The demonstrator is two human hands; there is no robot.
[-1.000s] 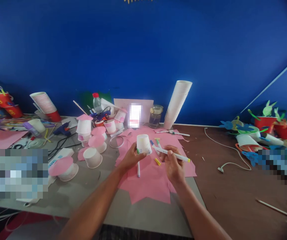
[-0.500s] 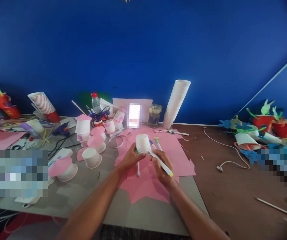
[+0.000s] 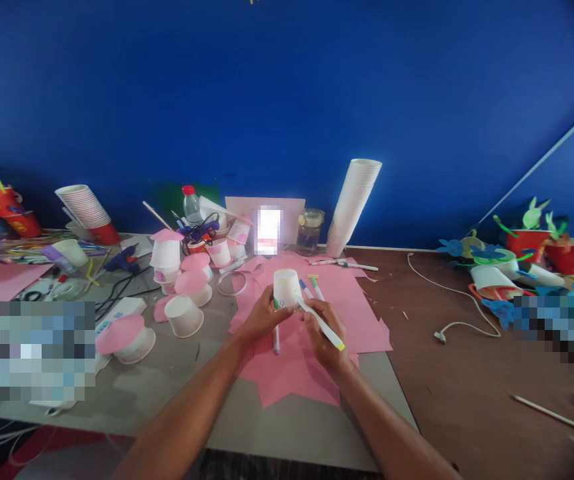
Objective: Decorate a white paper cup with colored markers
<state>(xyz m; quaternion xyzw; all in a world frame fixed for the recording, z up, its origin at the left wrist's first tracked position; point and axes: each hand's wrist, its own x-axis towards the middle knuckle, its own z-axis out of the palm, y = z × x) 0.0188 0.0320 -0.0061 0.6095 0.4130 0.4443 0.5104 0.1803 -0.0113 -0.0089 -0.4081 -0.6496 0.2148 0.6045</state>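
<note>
A white paper cup (image 3: 285, 287), upside down with small coloured marks low on its side, is gripped by my left hand (image 3: 263, 317). My right hand (image 3: 327, 333) is closed around a white marker with a yellow end (image 3: 324, 325), its tip against or very near the cup's lower right side. Both hands are over pink paper (image 3: 299, 380). Just beyond my right hand lie a blue marker (image 3: 305, 288) and a green marker (image 3: 316, 288). A purple-ended marker (image 3: 276, 341) rests beneath my left hand. The marker's tip is too small to make out.
Cups with pink paper tops (image 3: 194, 288) and a bare white cup (image 3: 183, 315) stand left. Behind are a lit phone (image 3: 268, 230), a glass jar (image 3: 310, 231) and a tall leaning cup stack (image 3: 354, 207). A white cable (image 3: 459, 293) lies right.
The cup has turned very slightly in my left hand. The marker in my right hand has shifted a little; otherwise the scene looks the same.
</note>
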